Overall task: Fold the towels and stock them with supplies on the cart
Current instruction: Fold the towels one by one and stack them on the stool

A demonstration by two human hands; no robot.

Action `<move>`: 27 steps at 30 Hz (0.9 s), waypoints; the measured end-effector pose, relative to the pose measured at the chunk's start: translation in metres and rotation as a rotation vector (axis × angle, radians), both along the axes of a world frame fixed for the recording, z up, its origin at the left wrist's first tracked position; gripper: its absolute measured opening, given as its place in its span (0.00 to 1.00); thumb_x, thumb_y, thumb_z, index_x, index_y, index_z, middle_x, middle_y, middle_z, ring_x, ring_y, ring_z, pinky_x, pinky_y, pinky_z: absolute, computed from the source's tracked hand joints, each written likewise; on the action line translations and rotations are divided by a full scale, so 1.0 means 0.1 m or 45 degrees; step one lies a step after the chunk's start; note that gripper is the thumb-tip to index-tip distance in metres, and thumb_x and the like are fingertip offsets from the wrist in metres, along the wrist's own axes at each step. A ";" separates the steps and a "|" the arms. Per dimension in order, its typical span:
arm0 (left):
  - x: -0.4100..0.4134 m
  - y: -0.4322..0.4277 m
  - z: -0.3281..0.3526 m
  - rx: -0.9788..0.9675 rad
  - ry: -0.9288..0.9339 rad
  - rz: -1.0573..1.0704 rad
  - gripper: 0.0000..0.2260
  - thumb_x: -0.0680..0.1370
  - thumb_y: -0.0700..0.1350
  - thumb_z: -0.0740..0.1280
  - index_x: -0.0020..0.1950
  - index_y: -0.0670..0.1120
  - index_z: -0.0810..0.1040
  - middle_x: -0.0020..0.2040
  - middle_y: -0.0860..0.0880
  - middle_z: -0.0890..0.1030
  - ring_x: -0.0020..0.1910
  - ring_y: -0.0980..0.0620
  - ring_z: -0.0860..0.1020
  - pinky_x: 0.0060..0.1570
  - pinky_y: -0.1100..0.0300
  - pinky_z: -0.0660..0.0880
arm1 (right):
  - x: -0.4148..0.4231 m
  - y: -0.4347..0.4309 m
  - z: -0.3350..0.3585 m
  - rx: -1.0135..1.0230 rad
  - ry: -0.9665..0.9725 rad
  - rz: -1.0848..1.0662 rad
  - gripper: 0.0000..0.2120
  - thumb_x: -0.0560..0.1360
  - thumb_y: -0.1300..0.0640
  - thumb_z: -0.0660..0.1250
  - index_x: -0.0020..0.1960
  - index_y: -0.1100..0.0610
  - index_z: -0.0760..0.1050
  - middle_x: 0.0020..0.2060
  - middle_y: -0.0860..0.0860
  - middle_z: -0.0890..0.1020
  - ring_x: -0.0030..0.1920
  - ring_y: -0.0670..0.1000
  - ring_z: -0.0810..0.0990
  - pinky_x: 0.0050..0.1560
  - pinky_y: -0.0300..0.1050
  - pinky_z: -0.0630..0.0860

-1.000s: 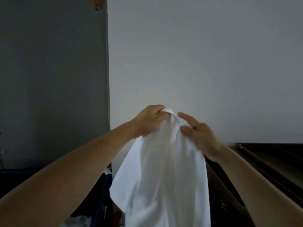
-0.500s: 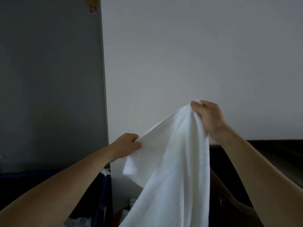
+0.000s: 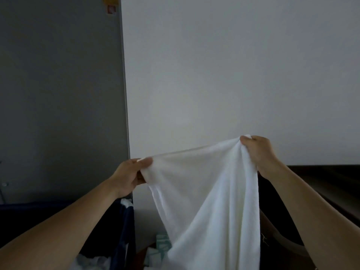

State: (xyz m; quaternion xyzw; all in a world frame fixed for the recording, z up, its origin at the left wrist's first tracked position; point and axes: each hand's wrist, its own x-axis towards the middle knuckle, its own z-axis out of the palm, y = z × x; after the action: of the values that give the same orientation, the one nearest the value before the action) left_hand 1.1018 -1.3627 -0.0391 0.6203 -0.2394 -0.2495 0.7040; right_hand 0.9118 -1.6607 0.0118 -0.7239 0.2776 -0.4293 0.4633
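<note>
I am holding a white terry-cloth towel point(image 3: 204, 191) up in the air in front of me. I am stretching it by its top edge between both hands, and the rest is hanging down in long loose folds past the bottom of the view. That top edge is the long axis now, and it is running from lower left to upper right. My left hand point(image 3: 128, 176) is sitting lower and nearer to me, and my right hand point(image 3: 257, 151) is riding higher and further out. My left hand is pinching one corner, thumb on top and fingers curled underneath. My right hand is gripping the other end in a closed fist, with cloth bunching under the fingers. I am judging that the fold to come depends on levelling this edge and bringing the two ends together. The cloth is looking thick, nappy and limp, so I am expecting the hanging part to twist rather than fall square.

Low on my left a dark blue fabric bin point(image 3: 126, 230) is standing with pale cloth inside it. Beside it, a teal-and-white packet point(image 3: 162, 246) is showing, too blurred to read. A dark brown counter point(image 3: 321, 182) is lying behind my right forearm. I cannot tell where the cart is. Behind everything, a plain white wall point(image 3: 233, 75) is meeting a flat grey panel point(image 3: 58, 94) carrying a small yellow and red sticker point(image 3: 111, 4)
</note>
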 end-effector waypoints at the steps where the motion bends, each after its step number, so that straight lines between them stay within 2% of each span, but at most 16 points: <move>1: -0.04 -0.05 0.05 -0.049 0.066 -0.013 0.21 0.77 0.46 0.68 0.63 0.31 0.76 0.60 0.34 0.81 0.59 0.35 0.80 0.62 0.41 0.76 | 0.01 0.01 -0.02 -0.003 0.045 0.022 0.09 0.75 0.53 0.69 0.40 0.57 0.76 0.33 0.56 0.72 0.36 0.53 0.72 0.40 0.47 0.67; 3: -0.16 -0.18 0.21 -0.038 0.107 -0.090 0.19 0.78 0.47 0.70 0.62 0.34 0.78 0.58 0.38 0.83 0.57 0.39 0.82 0.60 0.44 0.77 | 0.03 0.08 -0.08 -0.072 0.162 0.062 0.11 0.76 0.54 0.69 0.38 0.58 0.75 0.32 0.56 0.71 0.33 0.52 0.71 0.37 0.46 0.67; 6: -0.39 -0.44 0.41 0.063 0.060 -0.103 0.17 0.76 0.45 0.72 0.58 0.34 0.80 0.53 0.40 0.85 0.50 0.42 0.84 0.50 0.49 0.82 | 0.05 0.29 -0.13 -0.257 0.250 0.056 0.20 0.76 0.51 0.70 0.33 0.64 0.71 0.27 0.53 0.67 0.29 0.50 0.67 0.32 0.45 0.62; 9: -0.60 -0.72 0.45 0.114 -0.106 0.051 0.17 0.77 0.43 0.73 0.56 0.30 0.77 0.51 0.35 0.84 0.44 0.42 0.84 0.45 0.49 0.83 | 0.05 0.54 -0.18 -0.365 0.251 -0.007 0.22 0.74 0.49 0.72 0.26 0.57 0.70 0.20 0.47 0.64 0.24 0.46 0.62 0.29 0.44 0.60; 12: -0.79 -0.91 0.33 0.190 -0.208 -0.017 0.12 0.80 0.41 0.69 0.51 0.31 0.77 0.49 0.34 0.83 0.41 0.43 0.83 0.38 0.52 0.82 | 0.07 0.79 -0.25 -0.476 0.265 0.002 0.23 0.73 0.50 0.72 0.24 0.56 0.70 0.19 0.49 0.67 0.23 0.46 0.64 0.30 0.47 0.65; 14: -0.86 -0.94 0.26 0.234 -0.216 -0.121 0.12 0.81 0.42 0.66 0.50 0.31 0.78 0.47 0.35 0.83 0.41 0.43 0.84 0.40 0.53 0.81 | 0.08 0.90 -0.30 -0.505 0.291 0.036 0.20 0.74 0.48 0.72 0.27 0.58 0.77 0.23 0.51 0.75 0.26 0.50 0.72 0.33 0.49 0.71; 16: -0.87 -0.92 0.23 0.233 -0.195 -0.196 0.14 0.82 0.42 0.64 0.53 0.29 0.78 0.49 0.35 0.84 0.45 0.40 0.85 0.45 0.50 0.82 | 0.08 0.96 -0.34 -0.508 0.345 0.043 0.20 0.76 0.47 0.70 0.32 0.59 0.81 0.27 0.54 0.80 0.31 0.54 0.79 0.36 0.51 0.75; 19: -0.87 -0.87 0.25 0.193 -0.146 -0.242 0.12 0.82 0.40 0.62 0.53 0.33 0.81 0.46 0.39 0.85 0.45 0.42 0.84 0.52 0.47 0.81 | 0.09 1.02 -0.36 -0.520 0.415 0.046 0.23 0.79 0.46 0.65 0.29 0.56 0.76 0.25 0.51 0.76 0.30 0.52 0.75 0.34 0.48 0.71; 21: -0.88 -0.84 0.29 0.209 -0.133 -0.250 0.13 0.80 0.40 0.60 0.50 0.33 0.81 0.44 0.39 0.82 0.43 0.43 0.80 0.50 0.47 0.79 | 0.13 1.10 -0.38 -0.540 0.489 0.111 0.22 0.82 0.50 0.59 0.30 0.53 0.72 0.27 0.48 0.75 0.32 0.51 0.74 0.34 0.45 0.69; 24: -0.89 -0.78 0.31 0.239 -0.160 -0.276 0.12 0.79 0.43 0.59 0.46 0.39 0.79 0.41 0.43 0.80 0.41 0.46 0.77 0.46 0.52 0.74 | 0.15 1.14 -0.41 -0.427 0.527 0.322 0.17 0.80 0.58 0.55 0.35 0.55 0.74 0.32 0.48 0.77 0.38 0.52 0.76 0.36 0.43 0.70; 25: -0.88 -0.75 0.30 0.243 -0.182 -0.286 0.12 0.79 0.43 0.59 0.44 0.40 0.79 0.40 0.44 0.81 0.40 0.48 0.79 0.46 0.53 0.74 | 0.15 1.13 -0.41 -0.374 0.513 0.404 0.15 0.79 0.61 0.56 0.36 0.57 0.75 0.33 0.49 0.78 0.40 0.54 0.77 0.39 0.44 0.72; 27: -0.85 -0.70 0.26 0.247 -0.257 -0.306 0.13 0.79 0.43 0.60 0.47 0.37 0.81 0.42 0.44 0.83 0.42 0.50 0.80 0.51 0.50 0.76 | 0.15 1.10 -0.41 -0.241 0.460 0.534 0.12 0.75 0.65 0.58 0.41 0.61 0.80 0.40 0.56 0.84 0.47 0.59 0.81 0.51 0.51 0.79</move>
State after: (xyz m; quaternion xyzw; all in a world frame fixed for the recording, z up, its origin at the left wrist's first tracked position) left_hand 1.0167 -1.4324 -0.0128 0.6741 -0.3559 -0.2902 0.5785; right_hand 0.9268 -1.5505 -0.0291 -0.8702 0.1587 -0.2124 0.4153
